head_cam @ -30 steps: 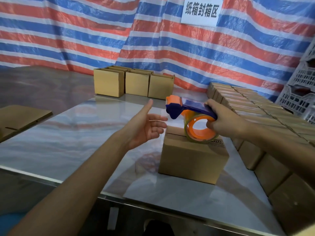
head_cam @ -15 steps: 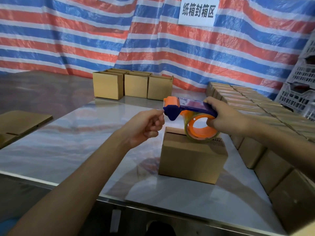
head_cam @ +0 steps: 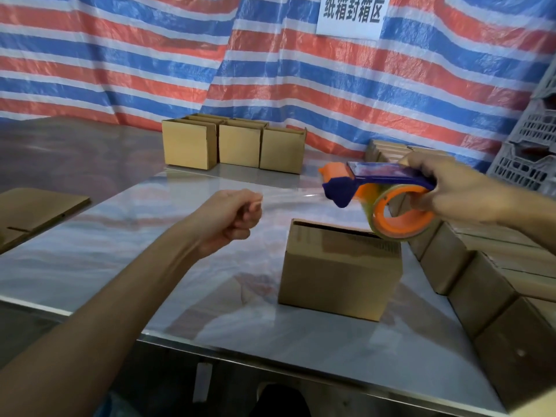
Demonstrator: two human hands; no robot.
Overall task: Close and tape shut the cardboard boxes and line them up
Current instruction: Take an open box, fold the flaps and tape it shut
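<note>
Head view, items as I log them: cardboard box (head_cam: 340,269), upright on the table (head_cam: 144,245), toward its right side, top flaps folded down with a dark gap showing along the far side of the top; tape dispenser (head_cam: 379,183), blue frame with orange roll, held in the air above the box's far right corner, the roll's lower rim just over the top edge, and I cannot tell whether it touches; right hand (head_cam: 460,191), fingers wrapped around the dispenser's handle and roll; left hand (head_cam: 233,218), raised over the tabletop to the left of the box, fingers curled in with thumb and forefinger pinched on the end of the clear tape (head_cam: 288,196); that tape, a stretched strip running from the pinch to the dispenser's mouth, above and beyond the box; open room, a broad bare stretch of tabletop left of the box and in front of it as far as the near metal edge (head_cam: 270,361); right side tight, a row of closed boxes (head_cam: 481,284) lined along the table's right edge, near the box with a narrow strip of surface between; far edge, three open boxes (head_cam: 234,145) side by side, touching; flattened cardboard (head_cam: 36,210) at the left, apart from the table; striped tarp (head_cam: 135,61) behind, bearing a white sign (head_cam: 352,15); plastic crates (head_cam: 532,158) stacked at the far right.
</note>
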